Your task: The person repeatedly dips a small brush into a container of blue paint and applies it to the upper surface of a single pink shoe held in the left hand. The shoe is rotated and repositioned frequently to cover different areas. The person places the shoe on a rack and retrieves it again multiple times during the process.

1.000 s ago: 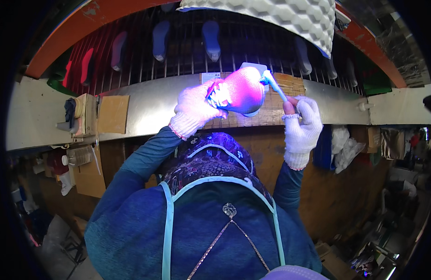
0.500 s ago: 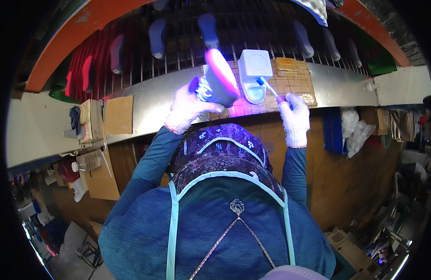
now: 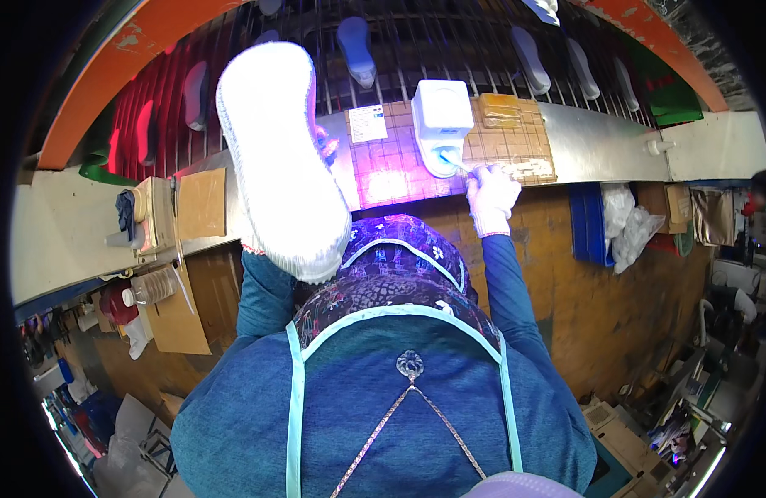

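Observation:
A shoe (image 3: pixel 271 153) with a bright white sole is raised at the left, its sole turned up and glaring under the light. My left hand (image 3: pixel 252 247) is closed on it from beneath; only the glove's cuff edge shows, the fingers being behind the shoe. My right hand (image 3: pixel 492 196), in a white knit glove, pinches a thin white-handled brush (image 3: pixel 463 165). The brush's tip is down in the round cup at the front of a white dispenser (image 3: pixel 443 108). The dispenser stands on a taped cardboard sheet (image 3: pixel 507 149).
Behind the bench, a rack of metal rods (image 3: pixel 400 50) carries several shoe-shaped pieces (image 3: pixel 356 51). A white label (image 3: pixel 367 124) and a yellowish block (image 3: pixel 501 109) lie on the cardboard. A blue bin (image 3: pixel 588 228) and clear plastic bags (image 3: pixel 636 232) are at right, a clear bottle (image 3: pixel 155 286) at left.
The shoe has come up and left, its sole now turned upward, hiding my left hand. My right hand has moved down and left, and the brush tip has dipped into the dispenser's cup.

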`<state>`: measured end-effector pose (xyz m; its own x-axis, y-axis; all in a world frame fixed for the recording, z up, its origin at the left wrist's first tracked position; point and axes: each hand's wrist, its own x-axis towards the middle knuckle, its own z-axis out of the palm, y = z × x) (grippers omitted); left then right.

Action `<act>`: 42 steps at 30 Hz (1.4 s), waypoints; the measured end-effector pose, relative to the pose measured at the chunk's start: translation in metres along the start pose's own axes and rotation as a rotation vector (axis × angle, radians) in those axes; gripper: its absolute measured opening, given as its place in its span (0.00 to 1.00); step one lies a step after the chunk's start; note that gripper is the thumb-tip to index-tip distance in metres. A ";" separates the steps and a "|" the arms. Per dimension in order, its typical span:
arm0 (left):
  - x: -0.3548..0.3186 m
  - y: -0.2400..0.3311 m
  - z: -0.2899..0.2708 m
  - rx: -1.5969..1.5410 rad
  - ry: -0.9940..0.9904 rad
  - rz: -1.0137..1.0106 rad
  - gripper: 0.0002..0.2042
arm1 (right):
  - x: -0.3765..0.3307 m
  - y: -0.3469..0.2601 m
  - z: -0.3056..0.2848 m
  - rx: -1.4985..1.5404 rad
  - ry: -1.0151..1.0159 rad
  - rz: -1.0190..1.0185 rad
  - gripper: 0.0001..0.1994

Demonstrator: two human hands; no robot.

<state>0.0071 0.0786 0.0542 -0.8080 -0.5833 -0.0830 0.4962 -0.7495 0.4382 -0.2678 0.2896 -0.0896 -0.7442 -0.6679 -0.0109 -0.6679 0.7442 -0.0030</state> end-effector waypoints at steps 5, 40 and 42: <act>0.001 -0.008 0.004 0.424 0.029 0.229 0.29 | -0.005 0.015 0.009 0.387 0.073 -0.006 0.10; 0.033 -0.031 0.035 0.880 -0.054 0.385 0.28 | -0.001 -0.077 -0.213 1.032 0.472 -0.341 0.08; 0.030 -0.029 0.035 0.900 -0.080 0.408 0.28 | 0.006 -0.080 -0.215 1.050 0.485 -0.362 0.08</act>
<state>-0.0430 0.0936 0.0707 -0.6642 -0.6965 0.2716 0.3416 0.0404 0.9390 -0.2208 0.2250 0.1255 -0.5929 -0.6031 0.5336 -0.6721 0.0056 -0.7404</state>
